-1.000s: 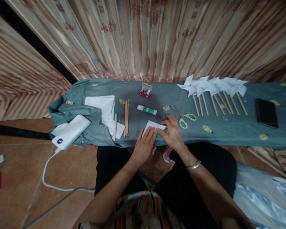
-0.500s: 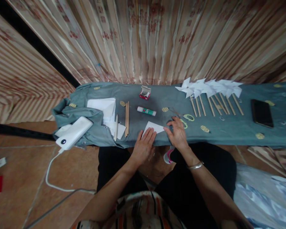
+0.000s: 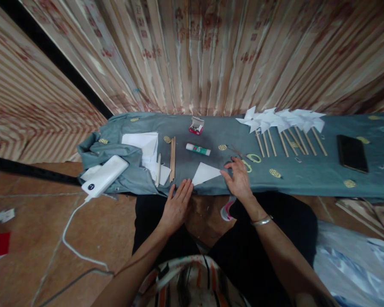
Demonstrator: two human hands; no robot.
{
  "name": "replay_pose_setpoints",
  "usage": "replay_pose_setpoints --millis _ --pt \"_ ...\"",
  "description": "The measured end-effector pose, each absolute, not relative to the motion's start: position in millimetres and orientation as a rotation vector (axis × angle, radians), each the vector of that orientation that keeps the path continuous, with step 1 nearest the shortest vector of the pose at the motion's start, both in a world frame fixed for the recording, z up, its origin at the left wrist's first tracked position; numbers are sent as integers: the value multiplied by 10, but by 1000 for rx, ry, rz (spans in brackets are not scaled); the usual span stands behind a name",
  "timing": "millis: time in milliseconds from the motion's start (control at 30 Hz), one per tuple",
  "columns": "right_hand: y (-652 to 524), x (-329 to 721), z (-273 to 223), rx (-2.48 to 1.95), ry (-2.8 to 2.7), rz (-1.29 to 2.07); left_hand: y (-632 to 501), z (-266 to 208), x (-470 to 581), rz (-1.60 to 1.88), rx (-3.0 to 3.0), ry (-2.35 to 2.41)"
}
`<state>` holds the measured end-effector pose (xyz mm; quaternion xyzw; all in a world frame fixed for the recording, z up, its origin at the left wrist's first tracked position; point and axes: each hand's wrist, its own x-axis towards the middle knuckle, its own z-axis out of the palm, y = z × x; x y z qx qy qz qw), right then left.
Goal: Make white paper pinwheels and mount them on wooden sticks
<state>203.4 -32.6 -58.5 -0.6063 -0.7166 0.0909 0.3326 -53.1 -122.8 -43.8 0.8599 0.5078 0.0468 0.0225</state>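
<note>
**White paper triangle lies between two hands on grey-green cloth**

The smooth, roughly triangular paper piece [image 3: 206, 174] lies flat near the front edge of the table [image 3: 323, 181], which is draped in soft grey-green cloth printed with yellow ovals. The left hand [image 3: 177, 202] spreads flat just beside its lower left corner, fingers straight, close together and holding nothing. The right hand [image 3: 239, 179] has its thumb at the paper's pointed right tip and its fingers bent, with a clear gap between thumb and forefinger; whether the thumb presses down cannot be told.

Just past the right hand are scissors [image 3: 254, 158] with looped, pale green handles, partly hidden by it. Beyond the paper lie a cylindrical glue stick [image 3: 198, 149], white and green, and a small open red cardboard box [image 3: 196, 126] of shiny metal bits. To the left, slim round wooden sticks [image 3: 173, 159] sit side by side near a white pen-like rod [image 3: 158, 169] and thin, overlapping white sheets [image 3: 149, 144]. To the right, crisp, sharp-pointed paper pinwheels [image 3: 281, 119] overlap in a row on wooden stems, short of a glossy black phone [image 3: 352, 152].
</note>
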Motion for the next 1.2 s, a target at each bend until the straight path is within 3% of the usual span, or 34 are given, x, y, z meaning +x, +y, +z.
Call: replay_pose_setpoints --millis 200,433,900,1200 --pt "-337 2022 -556 -1568 -1853 261 -1309 -481 -585 290 2617 1569" --pt "-340 2045 -461 -1505 -1872 400 -1423 -484 -525 784 2318 1577" --pt "-327 1983 -203 -1294 -1760 926 -1208 -267 -332 1337 1026 1417" --pt "-329 1947 9 -1205 -1708 901 -853 34 -307 1119 643 1201"
